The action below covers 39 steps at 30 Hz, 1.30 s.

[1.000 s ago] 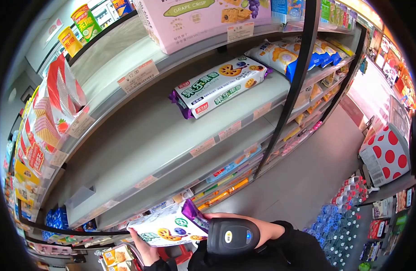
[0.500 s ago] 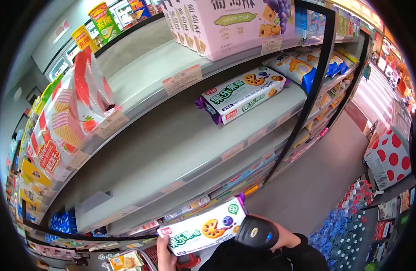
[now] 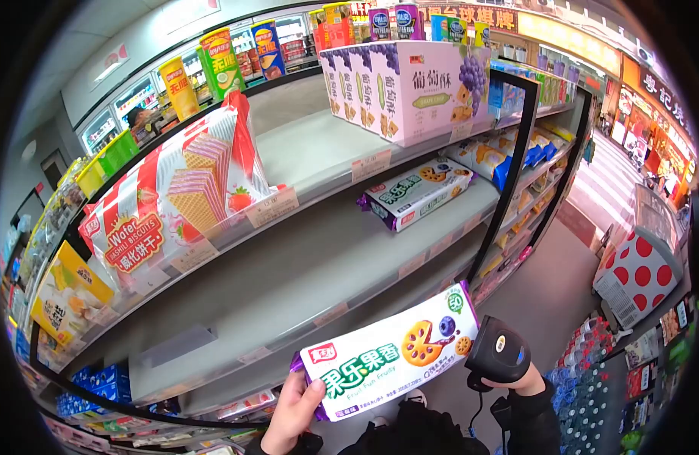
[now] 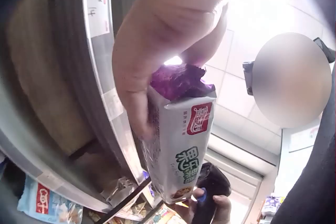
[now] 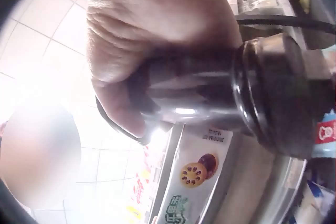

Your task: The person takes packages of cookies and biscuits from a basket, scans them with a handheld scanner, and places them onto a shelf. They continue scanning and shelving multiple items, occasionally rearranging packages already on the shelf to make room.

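My left hand (image 3: 290,409) grips one end of a white-and-purple biscuit pack (image 3: 391,356), its thumb on the printed front. In the left wrist view the fingers wrap round the pack's crimped purple end (image 4: 181,82). My right hand (image 3: 528,381) holds a black handheld barcode scanner (image 3: 501,353) by its handle. The scanner's head stands close to the pack's right end in the head view. The right wrist view has the fingers curled round the dark handle (image 5: 194,90), with the pack's printed face (image 5: 197,166) beyond it.
A matching biscuit pack (image 3: 421,196) lies on the shelf (image 3: 304,265) ahead. Above stand pink grape crisp boxes (image 3: 433,91) and a wafer biscuit bag (image 3: 190,182). A black shelf post (image 3: 509,174) rises at the right. Bottled drinks (image 3: 584,387) fill the floor at lower right.
The pack has come up and to the right, its front now turned to the head camera. The scanner has moved right, from overlapping the pack's end to beside it. The head view has tilted upward.
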Motion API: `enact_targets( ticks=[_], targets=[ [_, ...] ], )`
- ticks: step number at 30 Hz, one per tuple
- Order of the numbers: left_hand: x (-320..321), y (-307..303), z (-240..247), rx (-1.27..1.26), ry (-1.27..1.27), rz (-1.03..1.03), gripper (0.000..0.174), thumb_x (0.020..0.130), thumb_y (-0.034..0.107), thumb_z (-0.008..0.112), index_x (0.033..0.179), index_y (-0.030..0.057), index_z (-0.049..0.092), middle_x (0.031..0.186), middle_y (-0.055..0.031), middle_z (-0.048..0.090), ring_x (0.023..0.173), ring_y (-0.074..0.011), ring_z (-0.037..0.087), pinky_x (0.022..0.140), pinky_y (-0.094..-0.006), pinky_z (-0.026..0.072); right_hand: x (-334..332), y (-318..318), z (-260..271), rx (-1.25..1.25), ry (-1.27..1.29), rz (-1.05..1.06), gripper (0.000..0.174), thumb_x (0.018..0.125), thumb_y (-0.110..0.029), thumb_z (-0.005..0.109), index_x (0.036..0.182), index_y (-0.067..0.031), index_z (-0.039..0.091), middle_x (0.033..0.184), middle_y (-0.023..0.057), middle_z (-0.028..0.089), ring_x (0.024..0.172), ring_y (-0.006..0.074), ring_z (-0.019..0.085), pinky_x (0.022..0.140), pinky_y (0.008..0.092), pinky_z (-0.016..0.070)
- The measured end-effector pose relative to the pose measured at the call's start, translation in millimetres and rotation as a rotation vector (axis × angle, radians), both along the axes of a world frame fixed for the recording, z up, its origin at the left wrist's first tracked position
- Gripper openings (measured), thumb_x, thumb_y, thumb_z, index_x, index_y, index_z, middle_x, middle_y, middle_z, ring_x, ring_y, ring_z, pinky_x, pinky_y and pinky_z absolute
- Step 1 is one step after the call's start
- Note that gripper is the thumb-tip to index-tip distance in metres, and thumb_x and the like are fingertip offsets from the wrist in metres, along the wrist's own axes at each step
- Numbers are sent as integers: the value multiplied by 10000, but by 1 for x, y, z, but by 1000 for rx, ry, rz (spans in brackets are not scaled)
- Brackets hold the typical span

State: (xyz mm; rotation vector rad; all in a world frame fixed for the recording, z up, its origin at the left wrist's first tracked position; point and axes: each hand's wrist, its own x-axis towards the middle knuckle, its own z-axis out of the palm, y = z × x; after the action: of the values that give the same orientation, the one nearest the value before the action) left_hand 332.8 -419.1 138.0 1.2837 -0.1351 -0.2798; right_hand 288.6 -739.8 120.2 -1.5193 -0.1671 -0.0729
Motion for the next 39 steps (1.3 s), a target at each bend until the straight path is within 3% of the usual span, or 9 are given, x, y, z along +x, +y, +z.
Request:
enact_targets(
  ticks=[2,5,13,15,25,28,39],
  targets=[
    [12,-10,17,148,-104,-16,443,831,238,513,1144,-51,388,1046,-113,523,955,-159,493,844,-293,381,11,-8,10,-32,-19,2,705,530,-47,747,1156,-20,423,1063,63,534,960,144,501,849,292,387],
    [43,-27,26,73,-226,-38,452,835,233,507,1165,-41,363,1079,-110,496,977,-154,476,852,-291,377,39,-29,21,-123,-107,21,717,539,-58,745,1175,-31,414,1089,62,522,1011,154,484,887,303,360],
    [130,-86,47,-158,-175,-32,462,767,166,609,1142,-13,409,1056,-96,519,967,-163,499,862,-298,384,148,-93,38,-146,-255,15,721,567,-40,733,1193,-22,375,1124,70,481,1053,156,442,903,299,335],
    [142,-101,46,-166,-180,-24,467,757,153,620,1140,-13,412,1056,-93,520,969,-164,499,866,-301,382,167,-104,44,-272,-275,0,703,575,-45,729,1185,-23,380,1123,71,479,1052,154,440,899,299,338],
    [173,-148,27,-133,-262,-12,494,721,30,632,1155,-24,403,1062,-85,521,973,-143,494,868,-282,384,225,-122,26,-57,-171,-71,514,617,-17,691,1074,-7,455,995,50,542,906,119,507,798,262,402],
    [167,-158,31,48,-252,151,532,707,-25,623,1177,-42,374,1050,-94,522,961,-135,501,852,-263,400,227,-119,27,-58,-168,-82,481,620,-20,689,1047,-5,470,971,51,553,885,122,521,779,257,412],
    [159,-153,25,350,-335,288,506,711,35,644,1147,-60,405,953,-75,533,794,-91,519,687,-225,459,220,-125,24,-245,-273,-67,481,600,-40,700,1023,3,474,959,88,569,887,148,541,789,274,412]
  ],
)
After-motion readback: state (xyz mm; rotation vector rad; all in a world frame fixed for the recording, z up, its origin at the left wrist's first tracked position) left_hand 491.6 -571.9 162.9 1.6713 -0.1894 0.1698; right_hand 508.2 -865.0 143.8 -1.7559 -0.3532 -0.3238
